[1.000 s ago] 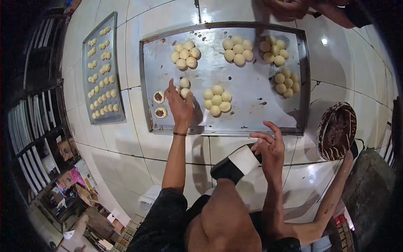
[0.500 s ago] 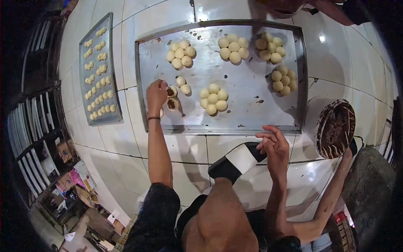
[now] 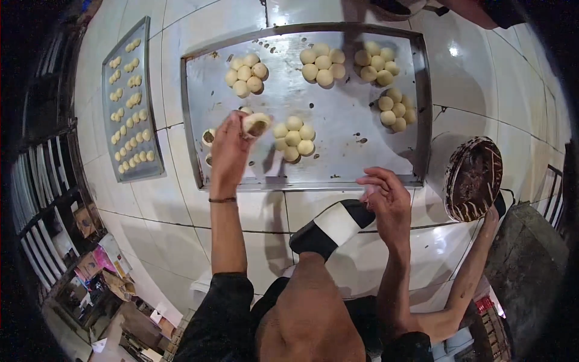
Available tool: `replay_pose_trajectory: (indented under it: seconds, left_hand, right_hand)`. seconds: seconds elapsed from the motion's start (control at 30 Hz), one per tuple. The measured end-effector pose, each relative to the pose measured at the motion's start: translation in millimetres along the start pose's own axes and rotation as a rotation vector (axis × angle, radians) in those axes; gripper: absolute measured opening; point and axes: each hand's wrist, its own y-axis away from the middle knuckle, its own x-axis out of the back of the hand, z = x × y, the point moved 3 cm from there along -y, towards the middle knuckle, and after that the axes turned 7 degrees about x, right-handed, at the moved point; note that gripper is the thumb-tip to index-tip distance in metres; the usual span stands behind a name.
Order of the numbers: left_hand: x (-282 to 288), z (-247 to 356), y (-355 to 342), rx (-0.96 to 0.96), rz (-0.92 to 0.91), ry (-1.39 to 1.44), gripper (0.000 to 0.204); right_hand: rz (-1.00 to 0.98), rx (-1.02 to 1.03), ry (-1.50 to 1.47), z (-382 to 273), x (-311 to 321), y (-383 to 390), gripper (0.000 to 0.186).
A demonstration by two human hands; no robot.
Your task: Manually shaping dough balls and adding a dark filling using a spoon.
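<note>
My left hand (image 3: 234,140) grips a pale dough round (image 3: 257,120) with brown filling, held over the large metal tray (image 3: 274,176). Under and beside it, more filled dough pieces (image 3: 208,136) lie at the tray's left, partly hidden by the hand. Several flower-shaped clusters of smooth dough balls (image 3: 294,139) sit around the tray. My right hand (image 3: 384,196) hovers by the tray's near right edge, fingers loosely bent and apart, with nothing visible in them. Right of that hand is a round vessel (image 3: 473,178), smeared inside with dark brown paste and pale streaks.
A narrower tray (image 3: 129,166) of small dough pieces lies left on white tiles. My bare legs and a black-and-white sandal (image 3: 332,229) are below the big tray. Another person's limb (image 3: 482,12) is at the top right. Dark slatted racks (image 3: 36,181) line the far left.
My left hand has moved from the tray's left side toward the middle, now lifting a filled dough round. My right hand has shifted little. The whole view has drifted slightly.
</note>
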Motion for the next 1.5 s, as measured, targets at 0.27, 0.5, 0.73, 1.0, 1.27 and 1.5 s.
replay_pose_trajectory:
  seconds: [0.27, 0.5, 0.73, 1.0, 1.27, 1.5]
  left_hand:
    - [-92, -7, 68, 0.344, -0.584, 0.587, 0.035]
    - [-109, -4, 77, 0.235, -0.690, 0.213, 0.038]
    - [-119, -16, 75, 0.267, -0.568, 0.440, 0.044]
    - [-126, -20, 87, 0.299, -0.468, 0.608, 0.034]
    - [-142, -5, 99, -0.093, -0.519, 0.481, 0.027]
    - [-155, -13, 97, 0.339, -0.498, 0.920, 0.030]
  right_hand:
    - [-0.053, 0.537, 0.381, -49, -39, -22, 0.050]
    - [-0.072, 0.373, 0.401, -33, -21, -18, 0.053]
    - [0.108, 0.405, 0.420, -42, -28, -2, 0.039]
    - [0.163, 0.363, 0.185, -45, -29, 2, 0.033]
    - [0.094, 0.076, -0.484, -26, -21, -2, 0.033]
    - [0.180, 0.416, 0.147, -47, -26, 3, 0.030]
